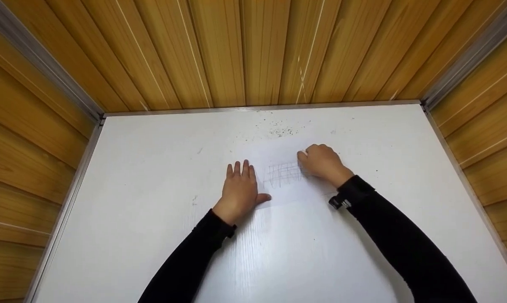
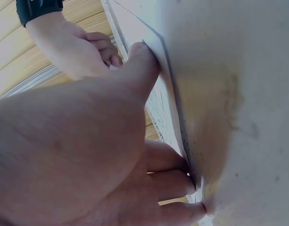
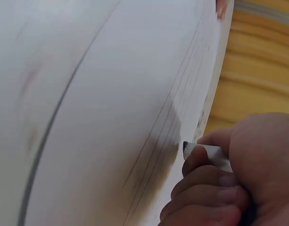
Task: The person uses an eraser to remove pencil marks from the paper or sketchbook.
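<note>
A sheet of white paper (image 1: 293, 194) lies on the white table, with a grid of thin pencil lines (image 1: 284, 171) drawn across its middle. On the sheet's left edge rests my left hand (image 1: 240, 191), fingers straight and thumb spread over the paper. My right hand (image 1: 323, 162) is at the right end of the grid, its fingers curled. In the right wrist view it pinches a small white eraser (image 3: 211, 153) with a blackened tip, close over the drawn lines. Most of the eraser is hidden by the fingers in the head view.
Dark eraser crumbs (image 1: 281, 130) are scattered on the table beyond the paper. Faint smudges (image 1: 194, 200) mark the tabletop on the left. Wood-patterned walls (image 1: 262, 54) stand along the table's back and sides, with metal edging (image 1: 253, 109) at the back.
</note>
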Action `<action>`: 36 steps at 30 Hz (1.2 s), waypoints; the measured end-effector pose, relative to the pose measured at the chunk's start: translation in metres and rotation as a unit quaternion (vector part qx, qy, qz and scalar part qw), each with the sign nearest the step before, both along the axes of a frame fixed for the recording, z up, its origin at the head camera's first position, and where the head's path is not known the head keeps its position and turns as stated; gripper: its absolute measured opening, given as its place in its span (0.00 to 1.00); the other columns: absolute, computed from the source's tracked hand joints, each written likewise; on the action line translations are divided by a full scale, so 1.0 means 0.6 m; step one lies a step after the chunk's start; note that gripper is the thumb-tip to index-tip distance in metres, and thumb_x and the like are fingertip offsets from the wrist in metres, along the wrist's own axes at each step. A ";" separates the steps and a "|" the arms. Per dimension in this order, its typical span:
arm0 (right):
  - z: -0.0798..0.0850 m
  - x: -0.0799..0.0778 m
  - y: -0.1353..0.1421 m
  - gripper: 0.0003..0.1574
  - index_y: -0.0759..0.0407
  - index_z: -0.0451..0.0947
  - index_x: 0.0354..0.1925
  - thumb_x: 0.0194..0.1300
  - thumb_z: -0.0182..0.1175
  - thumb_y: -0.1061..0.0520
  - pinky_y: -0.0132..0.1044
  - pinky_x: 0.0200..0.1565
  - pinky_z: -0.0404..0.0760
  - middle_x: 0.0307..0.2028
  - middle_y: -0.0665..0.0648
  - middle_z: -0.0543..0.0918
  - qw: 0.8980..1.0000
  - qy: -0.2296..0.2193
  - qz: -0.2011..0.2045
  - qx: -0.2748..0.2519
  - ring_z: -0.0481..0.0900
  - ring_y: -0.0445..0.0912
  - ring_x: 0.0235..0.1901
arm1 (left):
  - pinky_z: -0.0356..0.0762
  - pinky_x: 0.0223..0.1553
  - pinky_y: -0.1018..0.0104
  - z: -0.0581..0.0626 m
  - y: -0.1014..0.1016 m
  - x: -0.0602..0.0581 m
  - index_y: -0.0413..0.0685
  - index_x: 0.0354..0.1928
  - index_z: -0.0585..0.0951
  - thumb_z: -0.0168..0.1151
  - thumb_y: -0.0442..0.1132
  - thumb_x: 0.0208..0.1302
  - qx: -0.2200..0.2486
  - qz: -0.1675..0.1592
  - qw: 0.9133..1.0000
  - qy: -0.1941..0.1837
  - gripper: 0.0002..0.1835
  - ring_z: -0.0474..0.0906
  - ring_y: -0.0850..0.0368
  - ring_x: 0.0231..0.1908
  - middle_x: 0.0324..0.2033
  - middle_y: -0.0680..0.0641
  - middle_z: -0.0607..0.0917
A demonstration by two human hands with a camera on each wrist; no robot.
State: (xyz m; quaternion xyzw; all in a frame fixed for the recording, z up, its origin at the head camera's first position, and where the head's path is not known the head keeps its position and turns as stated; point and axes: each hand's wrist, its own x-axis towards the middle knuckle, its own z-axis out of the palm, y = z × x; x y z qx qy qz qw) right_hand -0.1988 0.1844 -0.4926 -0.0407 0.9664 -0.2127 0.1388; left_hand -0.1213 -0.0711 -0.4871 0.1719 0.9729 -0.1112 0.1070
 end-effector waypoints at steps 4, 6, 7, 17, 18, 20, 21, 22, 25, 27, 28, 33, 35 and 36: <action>0.003 0.007 -0.074 0.37 0.69 0.87 0.52 0.87 0.46 0.40 0.61 0.62 0.84 0.53 0.73 0.90 0.999 -0.002 0.032 -0.009 0.88 0.66 0.52 | 0.57 0.87 0.41 -0.001 -0.006 -0.001 0.35 0.85 0.64 0.51 0.82 0.71 0.005 0.000 1.000 0.000 0.61 0.62 0.37 0.86 0.85 0.35 0.65; 0.005 0.010 -0.112 0.36 0.69 0.87 0.53 0.87 0.46 0.40 0.61 0.63 0.84 0.54 0.72 0.90 0.999 -0.004 0.050 -0.006 0.88 0.66 0.54 | 0.57 0.87 0.41 -0.002 -0.007 -0.001 0.35 0.85 0.64 0.52 0.81 0.71 0.010 0.000 1.000 -0.001 0.61 0.61 0.37 0.86 0.85 0.35 0.65; 0.006 0.011 -0.129 0.36 0.68 0.88 0.53 0.87 0.46 0.40 0.61 0.63 0.84 0.54 0.72 0.90 0.998 -0.003 0.060 -0.003 0.88 0.66 0.55 | 0.57 0.87 0.41 -0.002 -0.007 0.000 0.35 0.85 0.64 0.52 0.81 0.71 0.013 0.000 1.000 0.000 0.61 0.62 0.36 0.86 0.85 0.35 0.65; 0.005 0.013 -0.176 0.32 0.68 0.88 0.44 0.84 0.50 0.44 0.61 0.53 0.89 0.48 0.71 0.90 0.997 0.012 0.079 0.023 0.89 0.66 0.49 | 0.57 0.87 0.41 0.010 -0.007 0.006 0.36 0.85 0.65 0.55 0.81 0.70 0.024 0.002 1.000 0.000 0.60 0.62 0.38 0.86 0.84 0.36 0.67; 0.004 0.010 -0.167 0.32 0.68 0.88 0.44 0.84 0.50 0.43 0.61 0.53 0.89 0.48 0.72 0.90 0.997 0.015 0.076 0.024 0.89 0.66 0.49 | 0.57 0.87 0.41 0.010 -0.007 0.007 0.36 0.84 0.65 0.55 0.81 0.70 0.024 0.005 1.000 0.000 0.60 0.61 0.38 0.86 0.84 0.36 0.67; 0.003 0.005 -0.140 0.33 0.70 0.88 0.45 0.84 0.50 0.43 0.61 0.53 0.88 0.48 0.72 0.90 0.998 0.011 0.066 0.019 0.89 0.66 0.47 | 0.57 0.87 0.41 0.009 -0.008 0.009 0.36 0.84 0.66 0.56 0.81 0.70 0.027 0.010 1.000 0.001 0.60 0.61 0.38 0.86 0.84 0.36 0.67; 0.002 0.004 -0.122 0.34 0.70 0.87 0.47 0.84 0.50 0.42 0.62 0.54 0.88 0.49 0.73 0.90 0.998 0.008 0.058 0.016 0.89 0.66 0.48 | 0.57 0.87 0.41 0.007 -0.008 0.009 0.36 0.84 0.66 0.56 0.81 0.70 0.028 0.011 1.000 0.000 0.61 0.61 0.38 0.86 0.84 0.36 0.67; 0.000 0.002 -0.101 0.35 0.71 0.87 0.48 0.84 0.49 0.41 0.62 0.56 0.87 0.50 0.74 0.90 0.999 0.004 0.050 0.013 0.88 0.67 0.49 | 0.57 0.87 0.40 0.005 -0.008 0.010 0.36 0.84 0.66 0.55 0.81 0.70 0.028 0.010 1.000 0.000 0.61 0.61 0.38 0.86 0.85 0.36 0.67; -0.001 0.003 -0.029 0.38 0.73 0.86 0.53 0.85 0.48 0.40 0.64 0.60 0.85 0.54 0.76 0.89 1.000 -0.008 0.022 0.008 0.88 0.69 0.51 | 0.57 0.87 0.40 0.003 -0.005 0.012 0.36 0.85 0.65 0.54 0.82 0.70 0.029 0.009 1.000 -0.005 0.61 0.61 0.37 0.86 0.85 0.36 0.66; -0.001 0.004 0.018 0.38 0.73 0.86 0.54 0.85 0.47 0.40 0.64 0.60 0.84 0.55 0.77 0.88 1.000 -0.010 0.002 0.011 0.87 0.69 0.52 | 0.57 0.87 0.40 0.003 -0.003 0.012 0.36 0.85 0.64 0.54 0.82 0.69 0.029 0.011 1.000 -0.007 0.62 0.60 0.37 0.86 0.85 0.36 0.65; -0.001 0.005 0.038 0.38 0.73 0.87 0.53 0.85 0.47 0.41 0.64 0.59 0.84 0.54 0.77 0.88 1.000 -0.009 -0.007 0.015 0.87 0.69 0.51 | 0.56 0.87 0.40 0.003 -0.002 0.012 0.36 0.85 0.64 0.54 0.82 0.69 0.028 0.012 0.999 -0.009 0.62 0.60 0.37 0.86 0.85 0.36 0.65; 0.002 0.010 0.097 0.36 0.72 0.87 0.48 0.84 0.46 0.42 0.61 0.52 0.82 0.51 0.76 0.88 0.999 -0.008 -0.026 0.029 0.82 0.63 0.45 | 0.55 0.88 0.40 0.007 0.000 0.012 0.36 0.86 0.63 0.53 0.82 0.70 0.017 0.011 1.000 -0.015 0.62 0.59 0.38 0.87 0.86 0.36 0.63; 0.004 0.012 0.100 0.37 0.73 0.86 0.49 0.84 0.45 0.42 0.61 0.52 0.82 0.50 0.76 0.88 0.999 -0.009 -0.024 0.031 0.81 0.63 0.45 | 0.55 0.88 0.40 0.007 0.001 0.011 0.37 0.86 0.63 0.52 0.82 0.71 0.013 0.010 1.000 -0.016 0.61 0.59 0.38 0.87 0.86 0.36 0.63; 0.005 0.012 0.098 0.37 0.73 0.86 0.49 0.84 0.45 0.42 0.61 0.53 0.82 0.49 0.76 0.87 0.999 -0.009 -0.025 0.032 0.81 0.63 0.45 | 0.55 0.88 0.40 0.007 0.001 0.011 0.36 0.86 0.62 0.52 0.82 0.71 0.015 0.010 1.000 -0.017 0.61 0.59 0.38 0.87 0.86 0.36 0.63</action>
